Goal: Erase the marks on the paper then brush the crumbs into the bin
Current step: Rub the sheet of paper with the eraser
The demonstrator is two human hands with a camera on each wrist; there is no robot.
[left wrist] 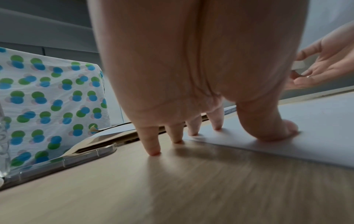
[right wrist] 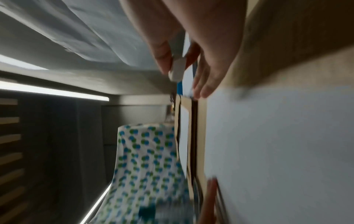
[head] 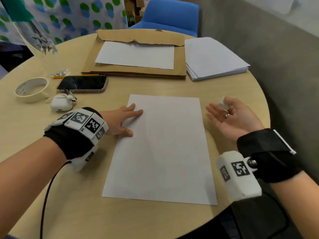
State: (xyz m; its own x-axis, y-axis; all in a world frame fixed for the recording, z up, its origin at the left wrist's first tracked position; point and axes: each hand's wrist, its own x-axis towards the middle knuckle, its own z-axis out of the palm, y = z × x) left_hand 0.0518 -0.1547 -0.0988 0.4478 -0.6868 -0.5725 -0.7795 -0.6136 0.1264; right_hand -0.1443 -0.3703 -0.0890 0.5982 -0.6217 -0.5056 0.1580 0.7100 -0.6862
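Far left on the round, light wooden surface [head: 69,195] sit a roll of cream masking tape [head: 32,90], a white earbud case [head: 62,104] and a dark smartphone [head: 82,84]. The left hand [head: 119,120] lies palm down, fingers [left wrist: 151,142] spread, the little and ring fingertips on the wood, the others and the thumb pressing the left edge of the white sheet of paper [head: 160,149]. The sheet lies flat at centre; any marks are too faint to confirm. Beyond it lie a brown cardboard folder [head: 179,66] and a stack of white paper [head: 214,57]. The right hand [head: 234,116] hovers palm up just right of the sheet, thumb and fingers pinching a small white eraser [head: 221,105].
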